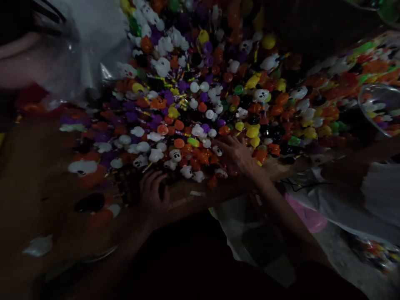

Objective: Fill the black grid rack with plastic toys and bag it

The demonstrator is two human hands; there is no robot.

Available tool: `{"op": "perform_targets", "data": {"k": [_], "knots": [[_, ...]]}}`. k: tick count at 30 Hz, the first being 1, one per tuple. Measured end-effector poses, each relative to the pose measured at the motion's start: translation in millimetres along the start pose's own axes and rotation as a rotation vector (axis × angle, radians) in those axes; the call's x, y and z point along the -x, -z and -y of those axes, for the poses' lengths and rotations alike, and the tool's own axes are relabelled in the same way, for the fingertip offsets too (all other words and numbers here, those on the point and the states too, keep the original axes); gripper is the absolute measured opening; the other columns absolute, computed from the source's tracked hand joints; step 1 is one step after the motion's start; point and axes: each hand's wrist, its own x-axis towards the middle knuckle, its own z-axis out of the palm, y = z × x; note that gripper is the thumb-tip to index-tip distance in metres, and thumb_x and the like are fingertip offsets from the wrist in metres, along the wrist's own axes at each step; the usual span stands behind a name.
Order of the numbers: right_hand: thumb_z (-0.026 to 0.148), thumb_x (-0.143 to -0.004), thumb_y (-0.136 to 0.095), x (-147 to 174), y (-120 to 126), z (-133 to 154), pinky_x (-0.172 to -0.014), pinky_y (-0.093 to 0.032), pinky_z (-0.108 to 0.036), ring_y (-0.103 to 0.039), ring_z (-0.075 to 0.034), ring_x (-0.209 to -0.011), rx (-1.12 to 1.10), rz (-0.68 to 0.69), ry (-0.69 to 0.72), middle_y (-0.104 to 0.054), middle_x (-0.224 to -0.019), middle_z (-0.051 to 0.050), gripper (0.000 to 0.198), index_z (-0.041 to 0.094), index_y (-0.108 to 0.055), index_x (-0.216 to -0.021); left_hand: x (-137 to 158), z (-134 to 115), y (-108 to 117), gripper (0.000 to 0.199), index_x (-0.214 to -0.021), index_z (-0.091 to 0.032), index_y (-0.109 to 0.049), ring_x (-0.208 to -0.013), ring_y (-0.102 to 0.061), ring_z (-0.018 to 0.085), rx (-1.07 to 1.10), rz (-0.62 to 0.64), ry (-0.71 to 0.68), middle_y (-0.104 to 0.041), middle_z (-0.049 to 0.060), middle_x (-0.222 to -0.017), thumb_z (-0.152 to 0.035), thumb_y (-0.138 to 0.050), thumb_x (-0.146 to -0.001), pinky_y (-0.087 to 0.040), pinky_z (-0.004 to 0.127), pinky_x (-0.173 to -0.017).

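Observation:
A large heap of small plastic Halloween figures covers the table: white ghosts, orange pumpkins, and purple, yellow, green and black pieces. My right hand reaches into its near edge, fingers stretched and apart, touching the figures by a white ghost-faced piece. To the left, my left hand has its fingers bent over the edge of a dark lattice-sided basket, thumb toward me. Dim light hides most of the basket and its inside.
Another person's arm is beside a clear plastic bag at upper left. A clear bowl stands at right. Loose pieces, including a black one, lie on the brown tabletop. Below right is a pink item.

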Motion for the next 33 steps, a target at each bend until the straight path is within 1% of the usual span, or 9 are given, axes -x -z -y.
{"op": "perform_targets", "data": {"k": [4, 7, 11, 14, 17, 21, 27, 30, 33], "knots": [[0.02, -0.091, -0.061, -22.5, 7.3, -6.8, -0.095, -0.037, -0.049, -0.054, -0.031, -0.106, 0.09, 0.039, 0.101, -0.063, -0.11, -0.012, 0.039, 0.023, -0.068, -0.13, 8.1, 6.4, 2.5, 0.027, -0.115, -0.014, -0.068, -0.121, -0.059, 0.03, -0.042, 0.078, -0.096, -0.069, 0.015, -0.115, -0.01, -0.056, -0.091, -0.055, 0.049, -0.104], [0.037, -0.095, -0.061, -29.6, 20.3, 9.6, -0.087, -0.042, -0.049, -0.055, -0.03, -0.098, 0.075, -0.118, 0.215, -0.061, -0.102, -0.011, 0.032, 0.021, -0.067, -0.123, 14.5, 5.4, 4.7, 0.026, -0.114, -0.015, -0.071, -0.12, -0.061, 0.028, -0.055, 0.098, -0.1, -0.071, 0.013, -0.11, -0.013, -0.055, -0.094, -0.056, 0.048, -0.106], [0.046, -0.1, -0.054, -20.5, 28.9, 79.2, -0.088, -0.047, -0.048, -0.055, -0.032, -0.112, -0.015, -0.309, 0.416, -0.058, -0.128, -0.016, 0.037, 0.019, -0.059, -0.125, 33.6, -1.5, 6.0, 0.03, -0.12, -0.017, -0.071, -0.129, -0.059, 0.028, -0.067, 0.145, -0.097, -0.072, 0.012, -0.115, -0.014, -0.053, -0.096, -0.056, 0.048, -0.108], [0.029, -0.105, -0.045, -4.6, 3.9, 136.6, -0.089, -0.047, -0.04, -0.058, -0.023, -0.098, -0.042, -0.244, 0.566, -0.066, -0.106, -0.009, 0.024, 0.02, -0.061, -0.121, 55.5, -5.7, 9.9, 0.03, -0.121, -0.014, -0.07, -0.132, -0.058, 0.031, -0.063, 0.139, -0.112, -0.071, 0.016, -0.119, -0.013, -0.054, -0.096, -0.056, 0.05, -0.109], [0.024, -0.103, -0.045, 12.5, -38.4, 165.5, -0.084, -0.045, -0.037, -0.055, -0.022, -0.087, -0.063, -0.161, 0.472, -0.063, -0.092, -0.008, 0.027, 0.019, -0.064, -0.123, 75.6, -2.3, 21.1, 0.029, -0.12, -0.015, -0.07, -0.135, -0.058, 0.03, -0.041, 0.121, -0.147, -0.072, 0.015, -0.12, -0.009, -0.057, -0.094, -0.054, 0.05, -0.112], [0.022, -0.101, -0.045, 25.7, -74.5, 172.2, -0.085, -0.042, -0.04, -0.055, -0.025, -0.09, -0.054, -0.108, 0.22, -0.062, -0.093, -0.01, 0.036, 0.018, -0.061, -0.133, 84.6, 12.5, 39.6, 0.026, -0.116, -0.018, -0.071, -0.14, -0.054, 0.028, 0.06, 0.136, -0.281, -0.074, 0.01, -0.115, -0.01, -0.062, -0.092, -0.054, 0.047, -0.113], [0.026, -0.099, -0.041, 1.0, -66.2, 181.6, -0.091, -0.042, -0.048, -0.052, -0.032, -0.104, -0.054, -0.2, 0.036, -0.06, -0.115, -0.015, 0.063, 0.017, -0.033, -0.161, 56.1, 34.8, 56.3, 0.022, -0.103, -0.016, -0.071, -0.132, -0.059, 0.026, 0.015, 0.288, -0.244, -0.071, 0.01, -0.108, -0.009, -0.054, -0.092, -0.054, 0.045, -0.114], [0.024, -0.101, -0.039, 1.2, -58.1, 186.8, -0.09, -0.044, -0.048, -0.054, -0.032, -0.103, -0.085, -0.201, 0.028, -0.061, -0.114, -0.015, 0.059, 0.02, -0.036, -0.159, 46.5, 42.1, 58.9, 0.022, -0.096, -0.017, -0.07, -0.129, -0.061, 0.026, -0.022, 0.307, -0.202, -0.07, 0.009, -0.103, -0.007, -0.051, -0.09, -0.053, 0.047, -0.115], [0.027, -0.103, -0.044, 23.2, -60.5, 188.7, -0.087, -0.045, -0.043, -0.057, -0.029, -0.098, -0.169, -0.184, 0.027, -0.065, -0.107, -0.013, 0.046, 0.019, -0.048, -0.148, 53.8, 39.3, 58.3, 0.025, -0.094, -0.018, -0.069, -0.132, -0.06, 0.027, -0.082, 0.216, -0.139, -0.071, 0.008, -0.104, -0.005, -0.048, -0.09, -0.047, 0.054, -0.119]]}}
